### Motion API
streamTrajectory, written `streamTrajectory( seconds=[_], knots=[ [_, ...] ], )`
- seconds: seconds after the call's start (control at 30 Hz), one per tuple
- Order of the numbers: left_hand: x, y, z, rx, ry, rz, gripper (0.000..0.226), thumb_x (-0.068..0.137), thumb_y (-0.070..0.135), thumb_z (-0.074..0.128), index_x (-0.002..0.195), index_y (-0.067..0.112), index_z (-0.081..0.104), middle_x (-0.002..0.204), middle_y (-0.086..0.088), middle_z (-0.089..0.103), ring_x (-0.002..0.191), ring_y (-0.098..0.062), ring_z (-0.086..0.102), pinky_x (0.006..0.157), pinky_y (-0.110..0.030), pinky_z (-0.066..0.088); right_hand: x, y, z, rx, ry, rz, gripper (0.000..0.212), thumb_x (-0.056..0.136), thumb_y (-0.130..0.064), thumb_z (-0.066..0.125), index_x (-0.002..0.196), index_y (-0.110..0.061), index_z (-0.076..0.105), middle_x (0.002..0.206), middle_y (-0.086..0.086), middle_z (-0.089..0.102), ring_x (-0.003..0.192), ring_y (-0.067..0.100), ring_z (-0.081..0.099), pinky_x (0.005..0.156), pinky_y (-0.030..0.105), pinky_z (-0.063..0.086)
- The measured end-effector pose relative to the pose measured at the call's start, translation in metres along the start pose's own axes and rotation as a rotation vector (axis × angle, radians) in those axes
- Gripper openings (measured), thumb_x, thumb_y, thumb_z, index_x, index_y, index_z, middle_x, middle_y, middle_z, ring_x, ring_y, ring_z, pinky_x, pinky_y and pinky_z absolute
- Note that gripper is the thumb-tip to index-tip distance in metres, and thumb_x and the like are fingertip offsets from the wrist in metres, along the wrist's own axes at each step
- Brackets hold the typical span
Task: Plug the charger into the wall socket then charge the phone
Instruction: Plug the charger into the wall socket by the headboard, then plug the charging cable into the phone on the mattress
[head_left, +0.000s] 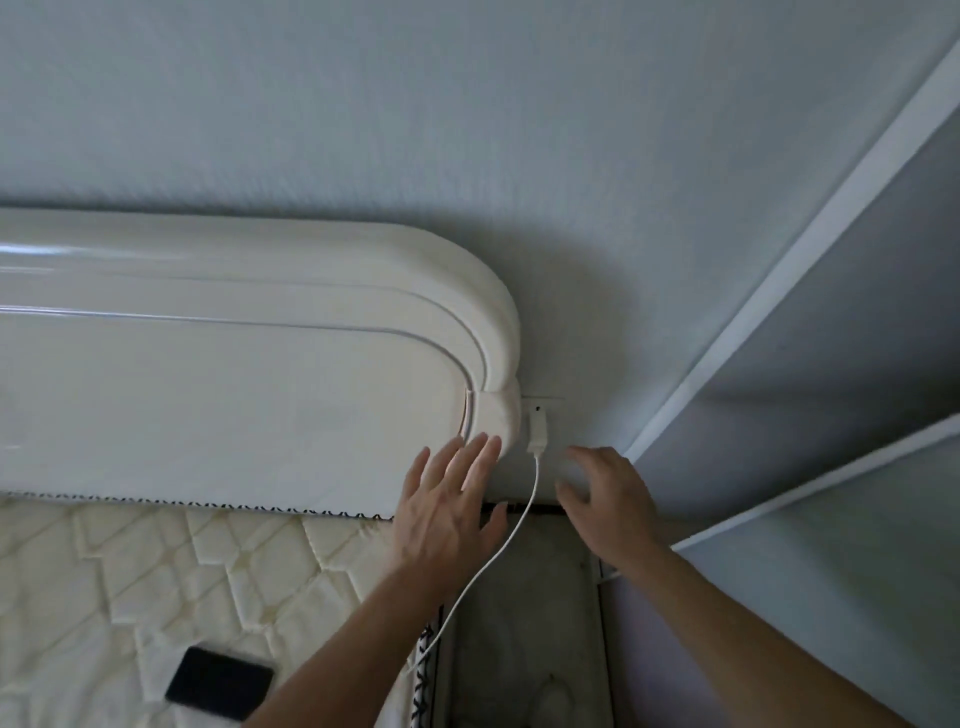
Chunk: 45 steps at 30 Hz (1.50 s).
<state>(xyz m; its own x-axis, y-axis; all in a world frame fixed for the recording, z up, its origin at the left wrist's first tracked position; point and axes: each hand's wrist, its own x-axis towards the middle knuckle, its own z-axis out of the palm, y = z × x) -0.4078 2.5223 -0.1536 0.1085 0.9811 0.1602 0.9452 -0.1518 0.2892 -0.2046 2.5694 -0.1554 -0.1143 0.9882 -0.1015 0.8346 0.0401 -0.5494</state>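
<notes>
Between the two bare hands, right at the wall, sits the small white plastic charger block (537, 429), already seated in the white wall socket plate (551, 404) tucked just beside the corner of the glossy cream headboard (249, 364). So the first half of the job looks done, by my reading. Left hand (448, 506) is spread flat, fingers splayed and holding nothing, hovering just left of the plug near the headboard's rounded end; right hand (605, 499) hangs loosely curled and empty just right of it, close to the wall. Neither touches the charger, and that looks like hands parted around a plug that has been pushed home. From the block's lower end the thin white cable (511, 540) drops between the two wrists, curves under the left forearm and runs off down the mattress edge (its free end is hidden, so I cannot say where the connector lies). And the phone: a dark, flat rectangular slab (219, 682), lying unconnected on the quilted cream mattress (130, 571), well below and left of the left hand. Next call, surely: find that cable end and bring it to the phone.
</notes>
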Motion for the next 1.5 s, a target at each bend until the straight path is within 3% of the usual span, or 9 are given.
streamTrajectory(
  seconds=[0.1,0.27,0.37,0.57,0.73,1.0,1.3,1.5],
  knots=[
    [-0.012,0.018,-0.028,-0.031,-0.011,-0.04,0.067,0.083,0.046,0.052,0.146,0.024,0.047,0.146,0.003,0.055,0.136,-0.023,0.048,0.113,-0.048,0.037,-0.033,-0.02,-0.026,-0.075,0.074,-0.098,0.05,0.083,-0.041,0.05,0.121,-0.012,0.063,0.111,0.01,0.067,0.1,0.03,0.063,0.082,0.043,0.055],
    [-0.042,0.037,-0.057,-0.025,-0.014,-0.069,0.072,0.079,0.048,0.057,0.146,0.026,0.045,0.145,0.004,0.055,0.136,-0.021,0.047,0.114,-0.046,0.037,-0.08,-0.045,-0.048,-0.19,0.102,-0.207,0.046,0.082,-0.032,0.06,0.124,-0.012,0.062,0.11,0.009,0.066,0.102,0.028,0.063,0.084,0.041,0.055],
    [-0.063,0.041,-0.066,-0.014,-0.009,-0.098,0.071,0.078,0.049,0.058,0.144,0.025,0.048,0.143,0.002,0.057,0.133,-0.022,0.05,0.111,-0.048,0.041,-0.099,-0.056,-0.055,-0.254,0.095,-0.264,0.048,0.082,-0.033,0.062,0.127,-0.015,0.06,0.113,0.006,0.065,0.105,0.025,0.061,0.088,0.039,0.052],
    [-0.085,0.04,-0.079,0.014,0.062,-0.179,0.067,0.078,0.05,0.051,0.14,0.025,0.053,0.137,0.002,0.062,0.127,-0.024,0.057,0.107,-0.049,0.045,-0.108,-0.074,-0.064,-0.324,0.058,-0.315,0.054,0.086,-0.044,0.044,0.135,-0.022,0.052,0.126,0.004,0.06,0.115,0.024,0.056,0.097,0.038,0.048],
    [-0.095,0.021,-0.092,0.024,0.147,-0.289,0.068,0.08,0.05,0.05,0.142,0.023,0.051,0.138,0.0,0.062,0.126,-0.026,0.057,0.105,-0.052,0.045,-0.098,-0.101,-0.053,-0.357,0.018,-0.465,0.048,0.085,-0.04,0.05,0.128,-0.021,0.055,0.119,0.003,0.06,0.11,0.024,0.057,0.093,0.04,0.049],
    [-0.181,-0.03,-0.121,0.083,0.169,-0.662,0.069,0.085,0.053,0.045,0.148,0.025,0.041,0.145,0.002,0.054,0.133,-0.024,0.049,0.11,-0.051,0.039,-0.097,-0.182,0.015,-0.342,-0.167,-0.761,0.05,0.082,-0.039,0.052,0.128,-0.019,0.058,0.122,0.008,0.063,0.116,0.028,0.056,0.099,0.042,0.046],
    [-0.333,-0.05,-0.145,0.157,0.242,-1.142,0.067,0.089,0.052,0.048,0.149,0.024,0.039,0.148,0.002,0.051,0.137,-0.021,0.045,0.114,-0.043,0.036,-0.169,-0.275,0.106,-0.321,-0.419,-1.13,0.047,0.085,-0.035,0.056,0.129,-0.017,0.056,0.122,0.009,0.061,0.112,0.028,0.056,0.096,0.042,0.046],
    [-0.398,-0.053,-0.141,0.12,0.241,-1.356,0.068,0.087,0.052,0.049,0.149,0.023,0.04,0.149,0.001,0.051,0.136,-0.022,0.047,0.112,-0.044,0.038,-0.203,-0.304,0.144,-0.358,-0.523,-1.249,0.05,0.087,-0.038,0.051,0.133,-0.02,0.052,0.126,0.006,0.059,0.115,0.025,0.054,0.101,0.042,0.046]
  ],
)
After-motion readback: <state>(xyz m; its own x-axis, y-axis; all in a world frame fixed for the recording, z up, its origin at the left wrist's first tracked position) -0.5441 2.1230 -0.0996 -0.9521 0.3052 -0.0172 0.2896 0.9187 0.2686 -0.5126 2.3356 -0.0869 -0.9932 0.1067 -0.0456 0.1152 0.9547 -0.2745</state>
